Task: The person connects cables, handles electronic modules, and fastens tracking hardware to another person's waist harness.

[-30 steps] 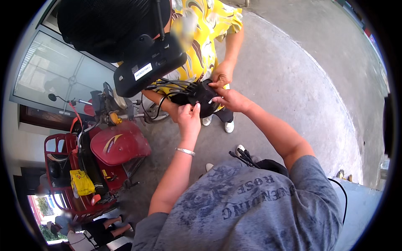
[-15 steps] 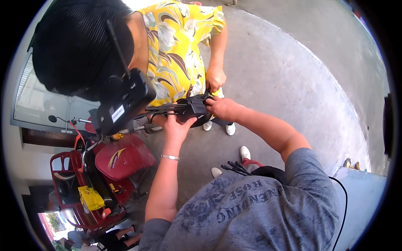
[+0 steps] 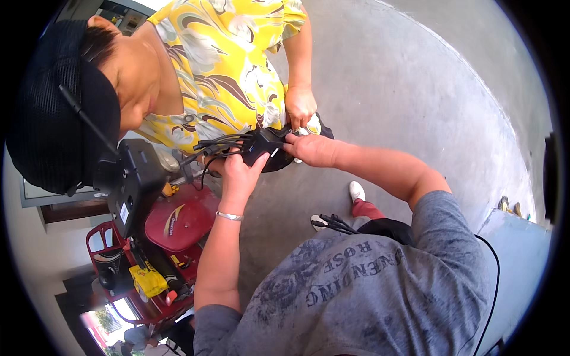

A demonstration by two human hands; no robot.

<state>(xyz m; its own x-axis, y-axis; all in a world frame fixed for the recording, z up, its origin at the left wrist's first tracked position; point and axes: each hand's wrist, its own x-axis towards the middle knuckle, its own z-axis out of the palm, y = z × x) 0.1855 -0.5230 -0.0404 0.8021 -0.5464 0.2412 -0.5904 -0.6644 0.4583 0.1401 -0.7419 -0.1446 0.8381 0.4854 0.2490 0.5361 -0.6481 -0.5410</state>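
Note:
A black box-like device [image 3: 265, 146] hangs at the waist of a person in a yellow patterned shirt [image 3: 219, 65]. Several black cables [image 3: 221, 142] run out of its left end. My left hand [image 3: 240, 176], with a silver bracelet at the wrist, is closed round the box from below, its thumb along the near side. At the right end of the box my right hand [image 3: 313, 149] is closed, fingertips pressed together against the edge; what lies between them is hidden. The other person's hand [image 3: 301, 107] is just beyond my right fingers, at the same waist.
The other person wears a black cap [image 3: 65, 107] with a black device [image 3: 139, 184] in front of it, left of my left arm. A red vehicle [image 3: 181, 222] carrying a yellow bag [image 3: 148, 280] stands at lower left. Grey floor [image 3: 404, 101] spreads to the right.
The other person's head and cap have shifted left and more of the face side shows. The box has tilted and moved slightly left, with my hands still on it.

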